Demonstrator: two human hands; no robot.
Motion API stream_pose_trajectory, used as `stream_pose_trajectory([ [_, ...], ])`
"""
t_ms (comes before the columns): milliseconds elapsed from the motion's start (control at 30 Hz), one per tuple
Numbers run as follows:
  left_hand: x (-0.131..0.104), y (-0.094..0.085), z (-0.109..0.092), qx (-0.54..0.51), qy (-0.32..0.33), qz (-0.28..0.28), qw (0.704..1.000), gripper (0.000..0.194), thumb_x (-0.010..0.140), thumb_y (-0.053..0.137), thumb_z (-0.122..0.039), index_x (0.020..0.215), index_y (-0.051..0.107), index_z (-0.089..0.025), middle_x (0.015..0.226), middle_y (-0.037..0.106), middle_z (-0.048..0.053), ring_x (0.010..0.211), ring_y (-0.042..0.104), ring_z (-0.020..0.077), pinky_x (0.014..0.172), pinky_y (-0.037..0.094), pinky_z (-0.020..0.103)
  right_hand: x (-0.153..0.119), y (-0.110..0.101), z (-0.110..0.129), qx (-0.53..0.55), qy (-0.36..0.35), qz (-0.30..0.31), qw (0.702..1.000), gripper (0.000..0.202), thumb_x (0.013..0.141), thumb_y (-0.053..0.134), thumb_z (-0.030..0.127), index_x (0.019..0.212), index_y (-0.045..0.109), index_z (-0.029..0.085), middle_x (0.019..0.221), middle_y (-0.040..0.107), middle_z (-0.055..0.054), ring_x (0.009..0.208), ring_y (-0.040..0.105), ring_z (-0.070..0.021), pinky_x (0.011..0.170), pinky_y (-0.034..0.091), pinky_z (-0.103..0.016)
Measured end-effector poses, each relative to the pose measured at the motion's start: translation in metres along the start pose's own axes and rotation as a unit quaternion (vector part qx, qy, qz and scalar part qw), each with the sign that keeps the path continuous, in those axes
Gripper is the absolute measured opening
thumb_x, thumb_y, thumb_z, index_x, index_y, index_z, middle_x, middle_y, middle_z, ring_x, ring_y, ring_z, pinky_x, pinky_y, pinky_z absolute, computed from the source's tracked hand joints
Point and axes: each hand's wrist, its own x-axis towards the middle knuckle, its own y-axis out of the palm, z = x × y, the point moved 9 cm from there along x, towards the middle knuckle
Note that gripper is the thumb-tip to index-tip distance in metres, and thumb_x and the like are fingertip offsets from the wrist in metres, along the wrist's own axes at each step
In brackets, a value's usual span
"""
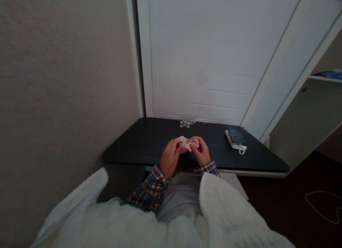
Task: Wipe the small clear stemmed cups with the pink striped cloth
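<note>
Both hands hold a small, soft-looking pink-and-white piece (184, 141), crumpled and partly folded; I cannot tell whether it is cloth or paper. My left hand (170, 157) pinches its left side between thumb and fingers. On its right side, my right hand (201, 151) grips it the same way, the thumb against the near edge. The piece is above the front part of the black table (149, 141). Fingers cover part of its edges.
Several small clear stemmed pieces (187, 121), like tiny goblets, stand at the table's back edge. To the right lies a dark, blurred-out flat device (237, 137) on a white item with a loop (242, 150). A white panelled door (197, 55) rises behind; a wall (80, 80) is at left.
</note>
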Motion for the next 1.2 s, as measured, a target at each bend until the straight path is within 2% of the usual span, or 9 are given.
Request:
stream_pose_trajectory([
  [167,-0.0005,-0.0013,-0.0006,-0.041,-0.003,-0.008,0.999,0.03,0.088,0.041,-0.026,0.116,0.045,-0.019,0.104,0.055,0.006,0.095,0.051,0.0168,0.086,0.041,0.032,0.0005,-0.0007,-0.0029,0.0,0.003,-0.003,1.0,0.025,0.074,0.058,0.037,0.092,0.054,0.02,0.078,0.054,0.0,0.057,0.048,-0.0105,0.049,0.044,-0.022],
  [333,-0.0019,-0.0008,-0.0015,-0.048,0.002,-0.016,0.999,0.031,0.086,0.044,-0.024,0.117,0.044,-0.02,0.106,0.055,0.006,0.095,0.052,0.0172,0.086,0.042,0.032,0.0012,-0.0024,-0.0051,0.001,0.004,-0.011,1.0,0.025,0.074,0.058,0.037,0.092,0.054,0.02,0.078,0.055,0.0,0.056,0.048,-0.0104,0.049,0.044,-0.022],
  [467,-0.002,-0.0007,-0.0022,-0.034,0.007,-0.015,0.999,0.029,0.086,0.043,-0.02,0.114,0.046,-0.02,0.103,0.054,0.006,0.094,0.052,0.0173,0.085,0.042,0.032,0.0011,-0.0032,-0.0056,-0.006,0.004,-0.012,1.0,0.025,0.074,0.058,0.037,0.092,0.055,0.02,0.078,0.055,0.0,0.056,0.049,-0.0106,0.049,0.045,-0.023],
  [667,-0.0013,0.0012,-0.0006,0.0,-0.003,-0.001,1.0,0.024,0.087,0.041,-0.022,0.11,0.047,-0.019,0.095,0.053,0.005,0.088,0.05,0.0169,0.08,0.041,0.031,0.0006,-0.0004,-0.004,0.008,0.0,0.002,1.0,0.024,0.075,0.057,0.036,0.093,0.054,0.02,0.082,0.055,-0.001,0.055,0.048,-0.0099,0.049,0.044,-0.023],
  [1000,-0.0019,0.0017,0.0024,0.016,-0.008,-0.003,1.0,0.02,0.089,0.036,-0.03,0.091,0.053,-0.018,0.088,0.053,0.004,0.082,0.051,0.0162,0.074,0.041,0.029,0.0003,0.0014,-0.0015,0.006,-0.009,0.014,1.0,0.023,0.076,0.056,0.035,0.094,0.055,0.02,0.08,0.055,-0.001,0.055,0.047,-0.0099,0.049,0.044,-0.023],
  [1200,-0.0017,0.0006,0.0027,0.003,-0.011,-0.011,1.0,0.021,0.089,0.036,-0.03,0.097,0.052,-0.019,0.091,0.055,0.004,0.083,0.052,0.0162,0.075,0.041,0.029,0.0001,0.0026,0.0028,0.018,-0.021,0.015,1.0,0.023,0.075,0.057,0.035,0.094,0.055,0.021,0.079,0.054,0.0,0.056,0.047,-0.0105,0.049,0.044,-0.023],
])
